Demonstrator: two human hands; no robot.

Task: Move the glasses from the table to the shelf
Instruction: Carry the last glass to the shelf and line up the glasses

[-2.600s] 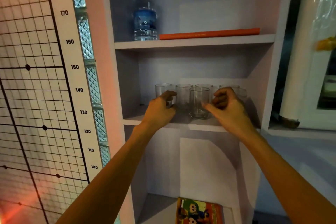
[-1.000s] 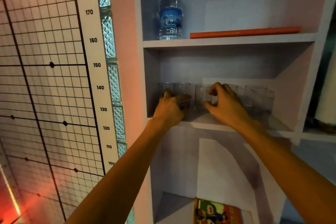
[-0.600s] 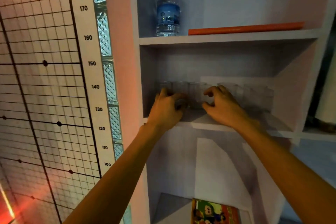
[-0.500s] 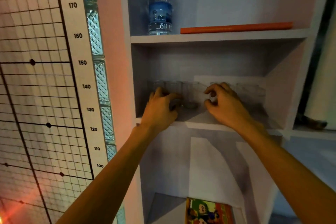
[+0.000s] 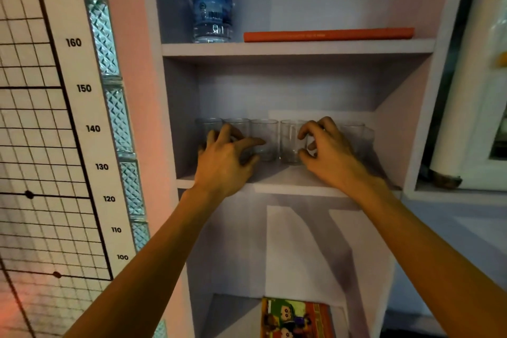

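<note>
Several clear glasses stand in a row on the middle shelf (image 5: 288, 182) of a pale cabinet. My left hand (image 5: 225, 162) rests with spread fingers against the two leftmost glasses (image 5: 210, 126), its thumb reaching in front of the third glass (image 5: 264, 132). My right hand (image 5: 327, 153) is curled like a claw. Its thumb and forefinger tips touch the right side of the fourth glass (image 5: 290, 140). More glasses (image 5: 354, 132) stand behind and right of that hand, partly hidden. Neither hand lifts a glass.
On the upper shelf stand a water bottle (image 5: 211, 8) and a flat orange book (image 5: 329, 34). A colourful cartoon book (image 5: 296, 315) lies on the lower shelf. A height chart (image 5: 74, 118) and glass blocks cover the wall to the left. A white appliance (image 5: 482, 90) is at the right.
The front glass has been pushed back into the row. Both hands stayed at the shelf, the left sliding over the left glasses. The camera shifted slightly.
</note>
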